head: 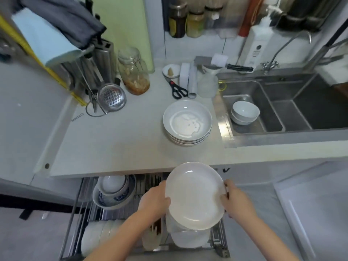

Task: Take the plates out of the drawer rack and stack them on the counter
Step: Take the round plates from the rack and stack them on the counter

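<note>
I hold a white plate [194, 195] at the lower centre of the frame, above the open drawer rack [219, 240]. My left hand [154, 199] pinches its left rim and my right hand [234, 201] curls round the right rim. It looks like glazed ceramic, so I judge it stiff, smooth, breakable and best held by opposite edges. More white plates [188, 237] stand below it. The stack of plates [187, 122] waits on the bench [116, 144] at centre frame. Scissors [177, 89] lie just beyond the stack, with the sink [273, 117] to its right; the bench edge lies between.
</note>
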